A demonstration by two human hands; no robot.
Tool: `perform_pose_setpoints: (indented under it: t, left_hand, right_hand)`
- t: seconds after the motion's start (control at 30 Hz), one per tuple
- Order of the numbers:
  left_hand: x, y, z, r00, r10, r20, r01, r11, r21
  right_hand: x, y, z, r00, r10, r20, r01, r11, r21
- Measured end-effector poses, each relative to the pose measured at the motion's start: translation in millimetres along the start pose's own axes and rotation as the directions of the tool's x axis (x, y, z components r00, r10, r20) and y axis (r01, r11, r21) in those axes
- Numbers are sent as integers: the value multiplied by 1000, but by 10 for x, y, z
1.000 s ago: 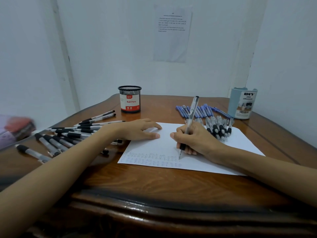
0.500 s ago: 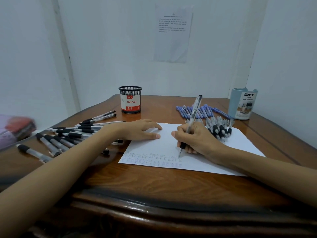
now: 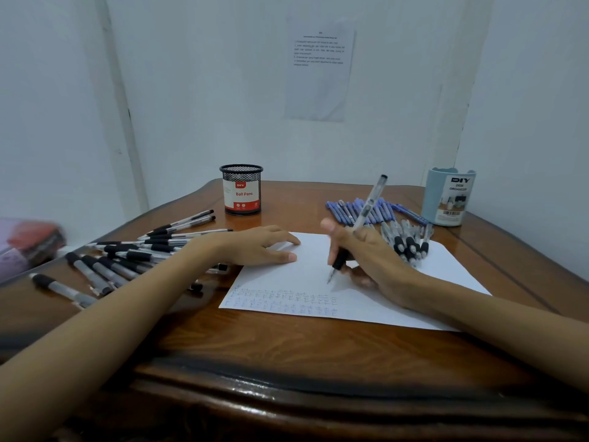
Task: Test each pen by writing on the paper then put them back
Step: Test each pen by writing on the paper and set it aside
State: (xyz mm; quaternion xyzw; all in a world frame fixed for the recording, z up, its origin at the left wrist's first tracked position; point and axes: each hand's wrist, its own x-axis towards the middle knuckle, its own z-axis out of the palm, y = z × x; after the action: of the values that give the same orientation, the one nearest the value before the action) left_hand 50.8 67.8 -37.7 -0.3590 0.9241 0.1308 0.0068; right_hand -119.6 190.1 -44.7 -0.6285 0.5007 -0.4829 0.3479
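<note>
While the right hand (image 3: 366, 250) gripped a clear-barrelled pen (image 3: 363, 215) in curled fingers, thumb stuck out, the pen's tip hung over the paper (image 3: 398, 301) just above the rows of small test marks (image 3: 287, 298). Whether it touched the sheet could not be told. The left hand (image 3: 255, 247) lay flat and relaxed on the paper's far-left corner, pinning it. Black-grip pens (image 3: 134, 256) sprawled on the table (image 3: 287, 339) to the left. Blue pens (image 3: 360, 212) and a second black-grip cluster (image 3: 408, 244) lay beyond the right hand, with a mesh cup (image 3: 241, 189) and a blue organiser (image 3: 449, 197) behind. By my reading, this pen's writing test was in hand or just ending. Next it needed putting away, then an untested one picked.
</note>
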Motion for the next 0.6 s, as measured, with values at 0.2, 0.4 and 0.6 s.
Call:
perform_pose_setpoints:
  t: [0.2,0.4,0.6]
  left_hand:
    - [6,-3,-8,1000,5,-1,-5,1000,-4]
    - [2,-3,-7,1000,5,5,-5,1000,0]
    - [-6,11,-17,1000,14,6,-14,1000,2]
  right_hand:
    - [63,11,-87,993,59,-106,-57,998,21]
    - [87,72,-87,995,38,-95,-25,991,130]
    - [150,-2,-199,986,42,-161,-24,993,112]
